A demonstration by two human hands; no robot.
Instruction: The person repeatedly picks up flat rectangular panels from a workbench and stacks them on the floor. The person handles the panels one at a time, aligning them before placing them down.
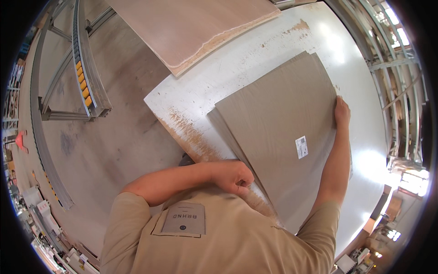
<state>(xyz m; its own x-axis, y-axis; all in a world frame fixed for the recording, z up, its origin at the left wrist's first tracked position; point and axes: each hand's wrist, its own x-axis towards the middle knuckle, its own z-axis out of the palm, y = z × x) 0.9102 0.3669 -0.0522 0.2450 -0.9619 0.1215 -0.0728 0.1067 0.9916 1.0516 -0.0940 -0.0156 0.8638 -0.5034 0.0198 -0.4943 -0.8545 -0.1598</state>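
In the head view, brown boards lie in a pile on the white tabletop, right in front of the person. A small white sticker is on the top one. The left hand is curled up like a fist, close to the pile's left edge. The right hand touches the right edge; I cannot tell if it grips. A big pinkish board sits farther back.
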